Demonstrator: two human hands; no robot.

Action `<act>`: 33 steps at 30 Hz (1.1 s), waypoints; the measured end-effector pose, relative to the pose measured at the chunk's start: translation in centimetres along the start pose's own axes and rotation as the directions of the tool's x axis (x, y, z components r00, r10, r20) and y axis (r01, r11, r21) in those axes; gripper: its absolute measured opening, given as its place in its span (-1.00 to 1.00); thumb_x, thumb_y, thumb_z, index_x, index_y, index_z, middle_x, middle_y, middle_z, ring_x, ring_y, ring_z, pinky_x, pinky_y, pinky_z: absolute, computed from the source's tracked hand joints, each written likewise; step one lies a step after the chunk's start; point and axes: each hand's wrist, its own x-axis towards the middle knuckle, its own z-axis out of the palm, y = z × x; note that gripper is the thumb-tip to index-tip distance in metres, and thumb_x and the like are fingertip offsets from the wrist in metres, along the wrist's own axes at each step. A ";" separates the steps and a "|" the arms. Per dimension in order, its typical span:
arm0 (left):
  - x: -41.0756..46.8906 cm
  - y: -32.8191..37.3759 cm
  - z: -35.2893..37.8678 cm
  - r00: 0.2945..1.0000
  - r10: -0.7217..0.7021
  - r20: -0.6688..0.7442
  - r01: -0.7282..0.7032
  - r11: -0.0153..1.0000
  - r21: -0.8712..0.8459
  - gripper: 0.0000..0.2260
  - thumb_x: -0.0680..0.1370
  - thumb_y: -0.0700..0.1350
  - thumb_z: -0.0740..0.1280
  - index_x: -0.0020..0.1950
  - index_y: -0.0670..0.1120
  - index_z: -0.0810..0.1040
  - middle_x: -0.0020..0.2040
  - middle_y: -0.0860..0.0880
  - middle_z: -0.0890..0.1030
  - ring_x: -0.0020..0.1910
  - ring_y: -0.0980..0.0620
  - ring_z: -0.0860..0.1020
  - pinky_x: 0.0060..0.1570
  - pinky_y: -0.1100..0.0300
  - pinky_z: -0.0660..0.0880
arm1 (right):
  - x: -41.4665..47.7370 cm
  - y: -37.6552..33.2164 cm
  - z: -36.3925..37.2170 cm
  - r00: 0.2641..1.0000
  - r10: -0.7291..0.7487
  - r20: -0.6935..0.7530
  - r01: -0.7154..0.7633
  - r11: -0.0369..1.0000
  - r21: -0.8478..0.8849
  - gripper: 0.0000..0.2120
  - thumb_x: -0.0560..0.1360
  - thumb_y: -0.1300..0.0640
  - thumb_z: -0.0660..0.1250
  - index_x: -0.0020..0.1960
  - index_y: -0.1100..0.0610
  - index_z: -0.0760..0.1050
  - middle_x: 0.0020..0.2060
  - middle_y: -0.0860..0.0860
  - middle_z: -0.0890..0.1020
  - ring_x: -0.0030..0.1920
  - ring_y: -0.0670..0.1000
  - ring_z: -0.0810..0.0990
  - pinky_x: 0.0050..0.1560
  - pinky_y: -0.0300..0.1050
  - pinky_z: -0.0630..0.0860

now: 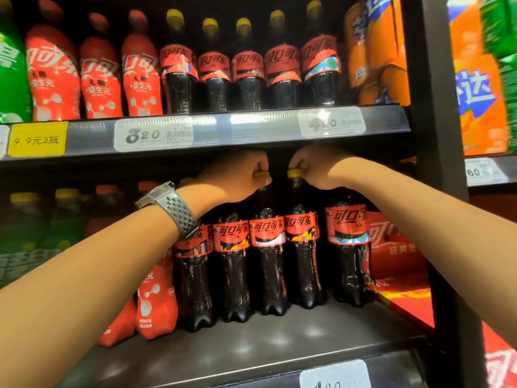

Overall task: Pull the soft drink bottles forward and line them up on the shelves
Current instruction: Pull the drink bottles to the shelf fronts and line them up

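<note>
**Both hands on yellow caps, lower shelf**

The left hand (237,175) is closed around the yellow cap of a dark cola bottle (268,264) on the lower shelf (279,348); the right hand (316,169) pinches the yellow cap of the neighbouring cola bottle (303,259) just to its right; the two hands sit close together, right under the upper shelf (223,135). A grey perforated watch (170,204) is on the left wrist. Both held bottles stand upright in a row of five dark bottles with red labels, set well back from the shelf's front edge; bare shelf lies in front of them. Red-wrapped bottles (156,301) stand to the left of the row; a red carton (397,247) sits at its right. On the upper shelf another row of cola bottles (246,77) stands close to the front edge, above white price tags (154,135).
</note>
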 end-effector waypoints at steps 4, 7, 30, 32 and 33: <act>0.2 0.2 0.2 0.999 -0.027 -0.021 0.028 0.999 0.020 -0.87 0.53 0.00 0.34 0.03 0.01 0.54 -0.09 0.00 0.60 -0.07 -0.04 0.56 0.02 0.00 0.52 | -0.2 -0.5 0.4 0.998 -0.012 -0.056 0.010 0.999 -0.043 -0.74 0.51 -0.06 0.30 0.07 0.09 0.57 -0.01 0.07 0.61 -0.01 0.10 0.56 0.03 -0.07 0.51; 0.2 0.4 0.2 0.999 -0.025 -0.026 0.026 0.999 0.026 -0.76 0.55 0.00 0.33 0.19 0.01 0.55 0.04 -0.01 0.63 0.01 -0.01 0.57 0.09 0.05 0.50 | -0.3 -0.6 0.4 0.995 -0.033 -0.091 0.029 0.999 -0.035 -0.80 0.49 0.00 0.35 0.00 0.11 0.57 -0.08 0.06 0.60 -0.08 0.07 0.54 -0.02 -0.06 0.51; -3.4 -2.8 -1.7 0.991 -0.120 -0.051 0.121 0.992 0.028 -0.76 0.60 0.02 0.23 0.21 0.00 0.55 0.06 0.01 0.64 0.04 0.02 0.59 0.11 0.10 0.49 | -2.3 -0.4 -0.6 0.996 0.071 -0.051 -0.073 0.997 -0.033 -0.72 0.55 0.04 0.26 0.23 0.06 0.48 0.13 0.08 0.57 0.10 0.14 0.54 0.14 0.02 0.52; -4.0 -3.3 -1.9 0.989 -0.137 -0.058 0.140 0.989 0.056 -0.76 0.60 0.03 0.23 0.20 0.01 0.56 0.05 -0.01 0.65 0.03 -0.01 0.59 0.08 0.11 0.49 | -2.6 -0.6 -0.3 0.996 0.070 -0.048 -0.070 0.997 -0.019 -0.73 0.54 0.03 0.26 0.22 0.04 0.49 0.13 0.07 0.58 0.09 0.13 0.54 0.14 0.02 0.52; -4.4 -3.7 -2.0 0.988 -0.145 -0.059 0.148 0.987 0.063 -0.74 0.60 0.04 0.23 0.22 0.01 0.56 0.07 -0.02 0.65 0.04 -0.03 0.58 0.08 0.13 0.48 | -2.7 -0.6 -0.2 0.996 0.070 -0.048 -0.072 0.997 -0.022 -0.74 0.54 0.03 0.26 0.21 0.04 0.49 0.11 0.07 0.58 0.08 0.13 0.55 0.13 0.03 0.52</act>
